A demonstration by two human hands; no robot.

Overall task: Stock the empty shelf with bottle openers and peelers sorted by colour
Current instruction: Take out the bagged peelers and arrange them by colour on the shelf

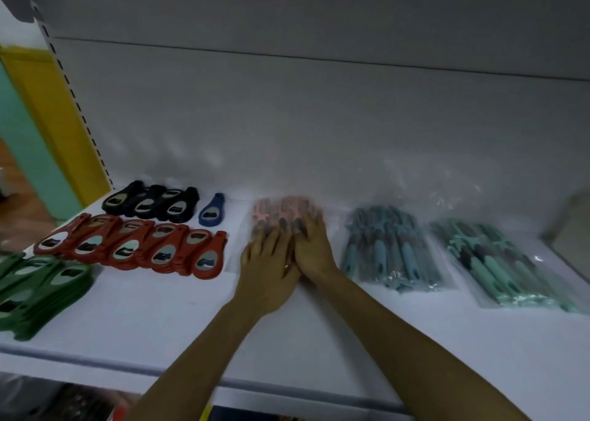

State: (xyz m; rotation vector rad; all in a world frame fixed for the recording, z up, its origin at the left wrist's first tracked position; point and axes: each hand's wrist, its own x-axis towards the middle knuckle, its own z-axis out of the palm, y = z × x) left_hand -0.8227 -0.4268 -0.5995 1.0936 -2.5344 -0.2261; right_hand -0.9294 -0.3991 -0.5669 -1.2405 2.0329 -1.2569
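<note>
Both hands rest flat, side by side, on a clear bag of pink peelers [281, 211] lying mid-shelf on the white shelf [178, 318]. My left hand [268, 270] and my right hand [311, 245] have fingers spread and pressing down on the bag. To the right lie a bag of blue peelers [391, 248] and a bag of teal-green peelers [498, 261]. On the left, bottle openers are grouped by colour: black openers [153, 202], a single blue opener [212, 210], red openers [137, 245] and green openers [35, 289].
The shelf's grey back panel [319, 117] rises behind everything. A perforated upright [79, 108] stands at the left, with yellow and teal surfaces beyond it. The shelf's front lip [287, 385] runs below my forearms. A grey side panel [568, 229] stands at the far right.
</note>
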